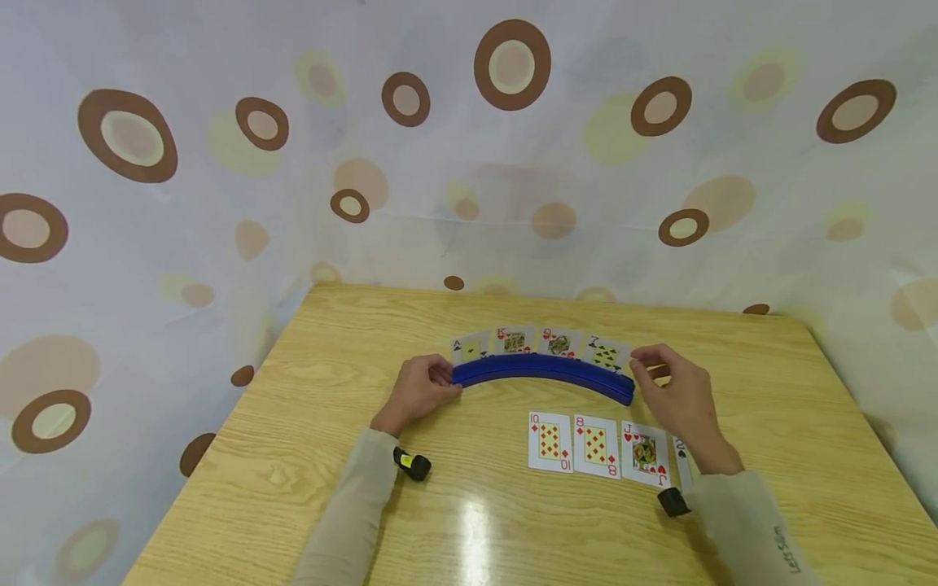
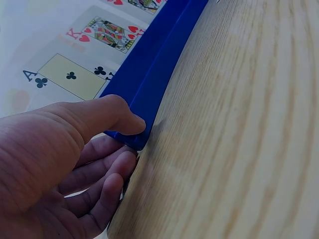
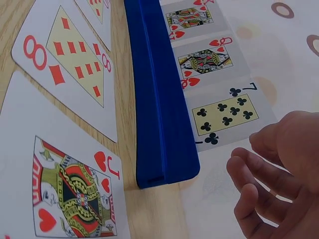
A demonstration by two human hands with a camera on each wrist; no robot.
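A curved blue card holder point(image 1: 542, 364) lies on the table with playing cards standing in its slot. From left to right these are the ace of clubs point(image 1: 470, 350), king of hearts point(image 1: 515, 340), queen of hearts point(image 1: 560, 343) and seven of clubs point(image 3: 227, 114). My left hand point(image 1: 421, 391) grips the holder's left end, thumb on its front face and fingers curled at the end, as the left wrist view shows. Beside the outer edge of the seven, my right hand point(image 1: 677, 399) has its fingers loosely bent, with nothing seen between them in the right wrist view.
In front of the holder, a row of cards lies face up: ten of diamonds point(image 1: 550, 442), eight of diamonds point(image 1: 597, 447), jack of hearts point(image 1: 646, 453) and a partly hidden two point(image 1: 683, 460) beneath the right wrist. Behind the wooden table point(image 1: 308, 456) hangs a patterned sheet point(image 1: 440, 163).
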